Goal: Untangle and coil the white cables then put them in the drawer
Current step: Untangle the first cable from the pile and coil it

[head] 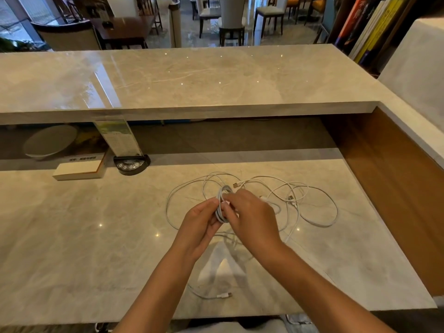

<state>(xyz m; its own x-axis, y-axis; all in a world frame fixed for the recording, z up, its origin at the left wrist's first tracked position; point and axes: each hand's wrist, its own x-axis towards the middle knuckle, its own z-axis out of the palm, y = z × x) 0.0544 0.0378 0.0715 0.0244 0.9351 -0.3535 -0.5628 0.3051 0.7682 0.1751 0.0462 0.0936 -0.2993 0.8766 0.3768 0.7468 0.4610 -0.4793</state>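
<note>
Both hands meet over the middle of the marble desk (96, 236). My left hand (200, 224) and my right hand (249, 217) pinch a small coil of white cable (220, 207) held upright between them. Loose white cables (312, 207) lie tangled on the desk behind and to the right of my hands, with loops reaching left and right. One cable end with a plug (224, 295) lies on the desk below my wrists. No drawer is in view.
A raised marble counter (192, 75) runs across behind the desk. At the back left sit a white book (79, 168), a black button unit (131, 164) with a clear sign holder and a white bowl (49, 143). A wooden side panel (396, 176) bounds the right.
</note>
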